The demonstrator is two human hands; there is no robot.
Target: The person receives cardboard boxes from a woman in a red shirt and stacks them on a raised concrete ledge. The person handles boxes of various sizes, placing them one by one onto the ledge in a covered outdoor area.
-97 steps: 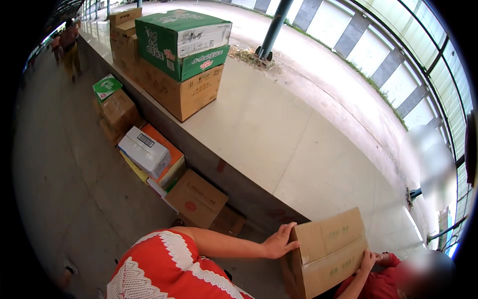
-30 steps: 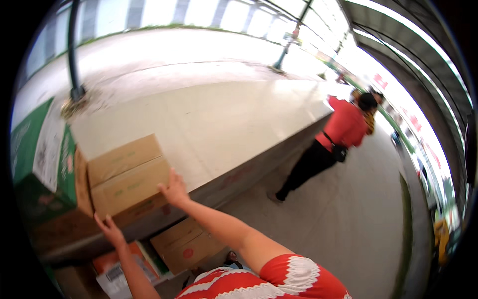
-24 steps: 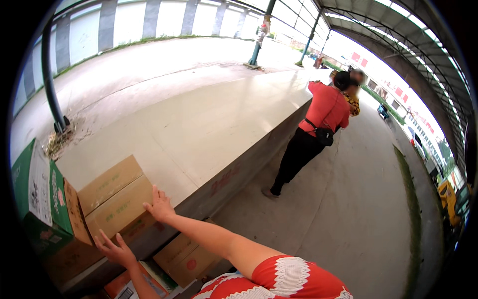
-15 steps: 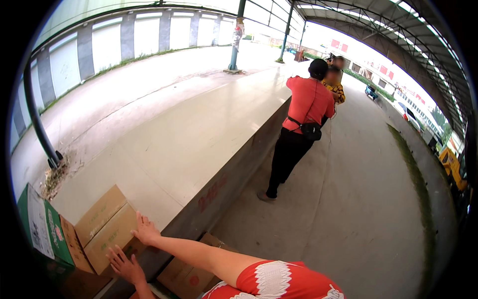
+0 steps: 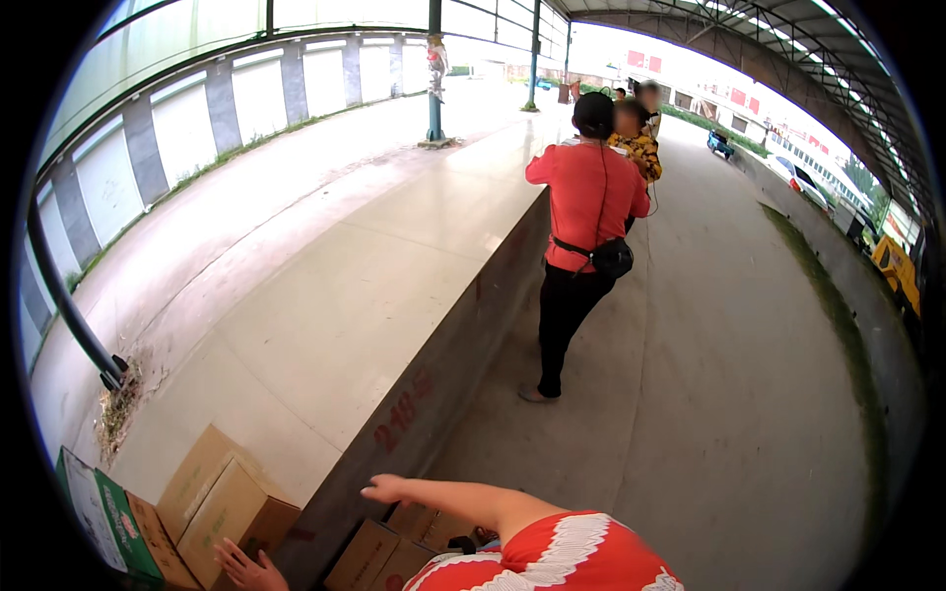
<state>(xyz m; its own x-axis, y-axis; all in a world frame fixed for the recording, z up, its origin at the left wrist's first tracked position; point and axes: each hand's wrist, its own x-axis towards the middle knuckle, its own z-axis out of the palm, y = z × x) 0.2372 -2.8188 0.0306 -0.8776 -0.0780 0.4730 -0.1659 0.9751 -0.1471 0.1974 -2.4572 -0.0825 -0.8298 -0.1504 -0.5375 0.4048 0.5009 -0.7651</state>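
Observation:
My left hand (image 5: 248,567), at the lower left, has its fingers spread against or just beside the near side of a brown cardboard box (image 5: 222,517); contact is hard to tell. The box stands on the long pale counter (image 5: 296,364) with its flaps folded over the top. Reaching across from the lower right, my right hand (image 5: 384,488) hangs past the counter's edge, loosely open, nothing in it. Beneath it, other cardboard boxes (image 5: 379,557) sit below counter height. A green and white carton (image 5: 108,517) is left of the brown box.
A person in a red top (image 5: 591,202) stands at the counter ahead, with other people beyond. The concrete floor (image 5: 680,394) runs along the right. A dark post (image 5: 74,291) rises beyond the counter at left.
My right hand has come off the brown box and moved right, over the counter's edge. The left hand stays by the box. The view has shifted, so the box appears lower.

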